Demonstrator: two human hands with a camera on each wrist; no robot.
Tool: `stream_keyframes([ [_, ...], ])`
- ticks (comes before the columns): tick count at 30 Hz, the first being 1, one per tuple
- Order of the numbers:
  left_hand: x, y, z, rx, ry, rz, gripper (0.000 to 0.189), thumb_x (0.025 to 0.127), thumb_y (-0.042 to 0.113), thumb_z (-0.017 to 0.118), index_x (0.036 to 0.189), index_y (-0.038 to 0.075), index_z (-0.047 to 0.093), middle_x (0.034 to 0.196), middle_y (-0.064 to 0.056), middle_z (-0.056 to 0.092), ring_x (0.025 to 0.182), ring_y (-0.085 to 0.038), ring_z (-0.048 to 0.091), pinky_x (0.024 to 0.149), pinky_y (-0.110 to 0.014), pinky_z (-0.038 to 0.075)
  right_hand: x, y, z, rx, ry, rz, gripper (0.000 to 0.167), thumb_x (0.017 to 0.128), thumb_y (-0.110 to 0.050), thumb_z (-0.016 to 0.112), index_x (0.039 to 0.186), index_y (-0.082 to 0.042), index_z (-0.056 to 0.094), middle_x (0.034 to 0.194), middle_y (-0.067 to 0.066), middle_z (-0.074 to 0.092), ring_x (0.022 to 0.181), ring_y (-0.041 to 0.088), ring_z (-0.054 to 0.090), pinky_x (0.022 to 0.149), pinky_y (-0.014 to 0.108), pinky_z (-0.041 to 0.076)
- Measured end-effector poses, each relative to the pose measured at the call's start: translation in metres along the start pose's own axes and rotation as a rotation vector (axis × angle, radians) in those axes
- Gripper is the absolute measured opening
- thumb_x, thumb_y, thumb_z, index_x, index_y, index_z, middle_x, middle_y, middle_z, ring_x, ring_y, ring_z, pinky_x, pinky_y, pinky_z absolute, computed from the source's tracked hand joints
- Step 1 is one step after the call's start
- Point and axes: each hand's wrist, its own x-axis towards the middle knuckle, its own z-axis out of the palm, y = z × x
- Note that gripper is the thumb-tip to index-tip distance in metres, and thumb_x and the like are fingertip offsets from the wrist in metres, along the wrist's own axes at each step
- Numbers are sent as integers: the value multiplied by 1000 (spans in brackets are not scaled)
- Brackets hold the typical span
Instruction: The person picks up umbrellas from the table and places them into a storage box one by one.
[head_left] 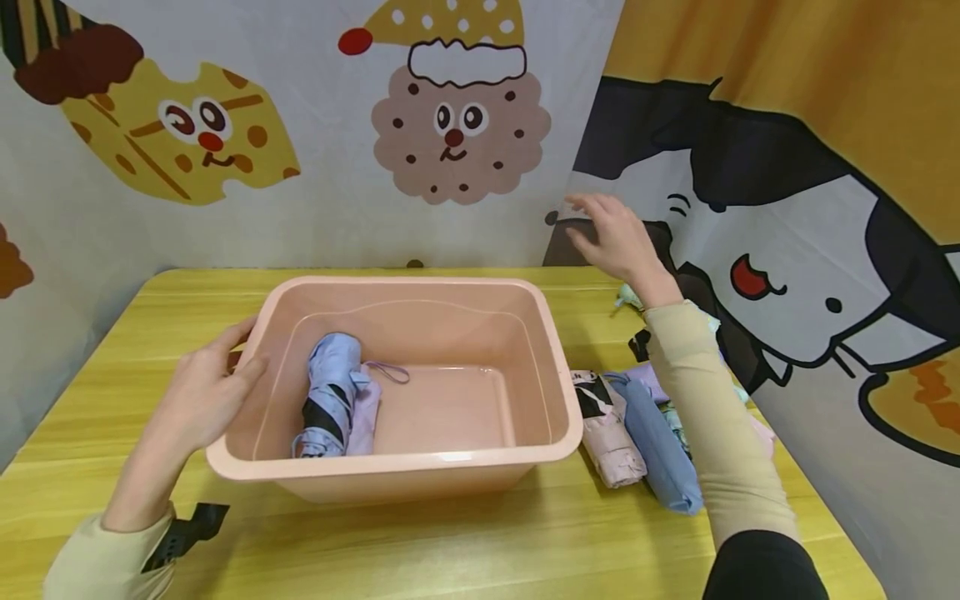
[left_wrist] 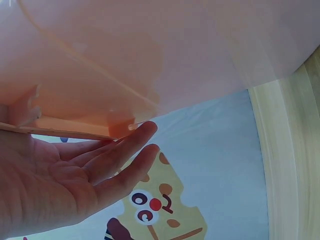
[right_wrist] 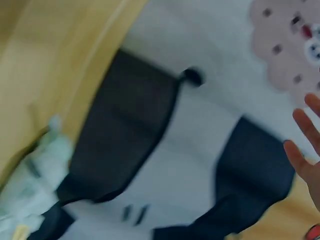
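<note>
A pink plastic basin (head_left: 450,457) stands on the table, with a folded light-blue umbrella (head_left: 333,387) and a folded lilac umbrella (head_left: 365,417) lying at its left inside. My left hand (head_left: 206,392) holds the basin's left rim, thumb over the top; in the left wrist view its fingers (left_wrist: 125,175) extend beneath the rim. Raised in the air beyond the basin's right side, my right hand (head_left: 615,237) has loosely bent fingers and holds nothing. Below it on the table lie a folded pale-pink umbrella (head_left: 611,442) and a folded blue umbrella (head_left: 660,442).
More folded bundles, a purple one (head_left: 647,379) and a pale-green one (right_wrist: 37,175), lie partly behind my right forearm. A printed cloth (head_left: 322,225) hangs behind the wooden table (head_left: 375,550).
</note>
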Motion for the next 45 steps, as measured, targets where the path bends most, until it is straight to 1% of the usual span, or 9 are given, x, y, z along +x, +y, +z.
stream_keyframes([
  [4,-1,1,0,-7,5,0,60,100,27,38,149,-4,22,134,-39,45,112,-55,53,82,-58,53,-15,35,6,-55,-11,157,47,92,-24,60,136,-8,49,132,18,54,124,39,47,100,56,40],
  [6,-2,1,0,-13,8,3,59,100,27,38,149,-4,22,134,-39,45,111,-55,54,81,-57,54,-24,51,10,-76,-24,226,48,93,-25,58,137,-8,48,136,19,51,124,41,45,99,58,39],
  [10,-2,0,0,-20,3,4,60,100,28,38,149,-4,21,135,-38,44,112,-55,53,80,-57,54,-45,78,17,-99,-81,347,52,94,-28,55,140,-7,43,141,22,45,124,45,42,100,62,35],
  [15,-2,-1,0,-21,-1,3,60,100,27,38,149,-4,21,135,-38,44,112,-55,53,80,-57,54,-68,103,22,-106,-175,465,59,94,-32,53,145,-10,36,145,25,38,128,49,36,101,67,30],
  [21,-2,0,-1,-23,-11,-5,60,100,26,38,149,-5,20,136,-39,42,114,-55,52,82,-58,53,-88,125,27,-106,-311,577,69,92,-39,53,150,-12,25,149,29,29,128,55,28,100,72,26],
  [26,-1,2,0,-29,-28,-21,61,101,26,38,149,-5,18,137,-38,41,115,-55,51,83,-57,53,-104,136,33,-109,-404,632,76,90,-39,55,151,-11,19,149,32,24,128,59,23,101,75,21],
  [32,-1,1,-1,-31,-25,-22,60,100,26,37,149,-5,18,138,-39,41,115,-55,50,84,-58,52,-116,142,42,-104,-458,673,80,88,-38,57,150,-8,18,147,35,22,129,59,20,100,76,20],
  [39,0,2,-2,-25,-25,-24,61,100,27,37,149,-4,19,137,-38,42,115,-55,52,83,-57,53,-120,144,51,-119,-514,685,80,88,-38,58,151,-10,16,147,34,22,129,59,20,102,74,20],
  [45,-1,2,-1,-23,-18,-17,60,101,28,37,149,-4,19,137,-38,42,114,-54,52,83,-57,53,-124,147,56,-134,-556,664,81,88,-38,59,150,-9,17,144,36,25,126,61,22,102,77,17],
])
